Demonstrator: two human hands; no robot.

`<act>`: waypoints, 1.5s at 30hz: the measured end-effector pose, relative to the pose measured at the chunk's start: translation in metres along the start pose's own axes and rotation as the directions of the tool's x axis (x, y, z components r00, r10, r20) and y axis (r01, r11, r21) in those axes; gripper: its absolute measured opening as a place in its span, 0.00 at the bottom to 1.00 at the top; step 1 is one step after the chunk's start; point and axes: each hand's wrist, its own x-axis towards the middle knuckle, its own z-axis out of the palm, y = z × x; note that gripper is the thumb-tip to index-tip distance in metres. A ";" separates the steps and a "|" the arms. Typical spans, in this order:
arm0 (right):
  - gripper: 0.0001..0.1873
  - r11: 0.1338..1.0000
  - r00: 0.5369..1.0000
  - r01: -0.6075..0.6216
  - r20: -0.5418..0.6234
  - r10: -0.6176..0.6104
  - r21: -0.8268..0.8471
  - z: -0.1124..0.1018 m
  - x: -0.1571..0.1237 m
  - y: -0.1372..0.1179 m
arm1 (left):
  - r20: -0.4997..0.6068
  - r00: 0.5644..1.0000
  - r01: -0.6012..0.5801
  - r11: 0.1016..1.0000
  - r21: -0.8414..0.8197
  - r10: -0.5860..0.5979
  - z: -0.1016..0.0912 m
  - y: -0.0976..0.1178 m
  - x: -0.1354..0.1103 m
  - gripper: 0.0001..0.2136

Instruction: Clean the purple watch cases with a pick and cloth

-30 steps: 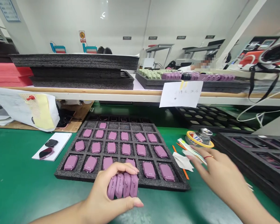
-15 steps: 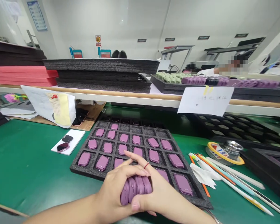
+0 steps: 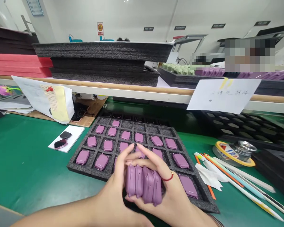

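Four rounded purple cases (image 3: 148, 186) stand upright in two close pairs between left hand (image 3: 112, 192) and right hand (image 3: 174, 195).

A single head-worn camera faces forward and down across the green bench (image 3: 33, 167), with left hand (image 3: 115, 186) and right hand (image 3: 174, 194) near, shelf (image 3: 123, 90) beyond, and wall (image 3: 132, 12) farthest.

A white handwritten note (image 3: 221, 97) hangs from the shelf edge (image 3: 123, 91).

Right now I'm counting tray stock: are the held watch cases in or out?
Out: right hand grips the purple watch cases, left hand alongside.
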 end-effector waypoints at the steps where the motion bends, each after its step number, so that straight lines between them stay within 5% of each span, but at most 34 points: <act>1: 0.55 1.000 1.000 0.007 0.008 -0.006 -0.026 0.000 0.000 0.001 | 0.025 0.993 0.118 0.982 -0.148 -0.116 0.001 0.004 0.002 0.54; 3: 0.53 0.998 0.999 0.018 0.034 -0.016 -0.068 -0.001 0.000 0.004 | 0.103 0.957 0.289 0.905 -0.311 -0.271 0.001 0.009 0.007 0.37; 6: 0.52 0.996 0.997 0.011 0.076 -0.004 -0.084 -0.001 -0.002 0.009 | 0.106 0.935 0.353 0.876 -0.328 -0.337 -0.001 0.011 0.012 0.25; 16: 0.53 0.981 0.992 0.092 0.098 -0.076 -0.172 0.009 -0.005 0.015 | -0.020 0.940 0.318 0.898 -0.303 -0.340 0.003 0.002 0.010 0.28; 20: 0.55 0.981 0.990 0.110 0.109 -0.093 -0.159 0.012 -0.005 0.019 | -0.046 0.909 0.390 0.884 -0.258 -0.415 0.007 0.002 0.009 0.30; 33: 0.60 0.999 0.994 -0.028 0.109 0.025 0.023 0.011 -0.003 0.023 | -0.043 0.928 0.357 0.917 -0.178 -0.370 0.005 0.001 0.009 0.37; 45: 0.58 0.994 0.993 0.107 0.058 -0.105 -0.018 0.004 0.001 0.020 | 0.083 0.942 0.335 0.922 -0.195 -0.325 0.000 0.004 0.006 0.29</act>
